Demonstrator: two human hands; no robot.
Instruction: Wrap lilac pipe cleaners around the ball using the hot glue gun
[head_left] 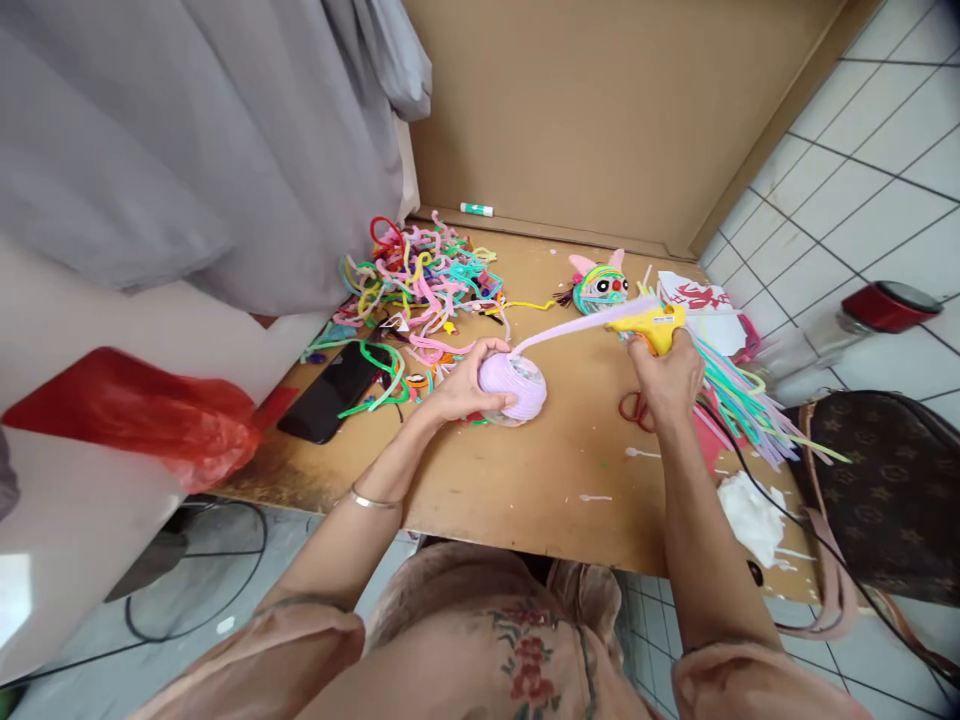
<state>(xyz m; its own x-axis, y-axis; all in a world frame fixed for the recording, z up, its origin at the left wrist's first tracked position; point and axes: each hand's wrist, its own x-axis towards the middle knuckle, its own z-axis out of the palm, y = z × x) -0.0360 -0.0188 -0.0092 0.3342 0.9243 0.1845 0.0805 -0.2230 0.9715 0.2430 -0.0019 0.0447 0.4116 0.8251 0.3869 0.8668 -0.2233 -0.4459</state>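
My left hand (480, 385) is closed around a round lilac ball (517, 388) wrapped in rows of fuzzy pipe cleaner. From the top of the ball a lilac pipe cleaner (562, 326) stretches up to the right, its far end near the glue gun. In my right hand (669, 375) is a yellow glue gun (651, 322), its nozzle pointing left along that strip. Whether the nozzle touches the strip I cannot tell. Behind the gun lies a bundle of straight pipe cleaners (739, 400). Red-handled scissors (634, 410) rest just left of my right wrist.
A tangled heap of colourful pipe cleaners (427, 270) fills the back left, with a black phone (326, 395) in front. A finished-looking animal head (602, 285) sits at the back. At right are a brown handbag (885, 490), white tissue (754, 512) and a red-lidded bottle (889, 305).
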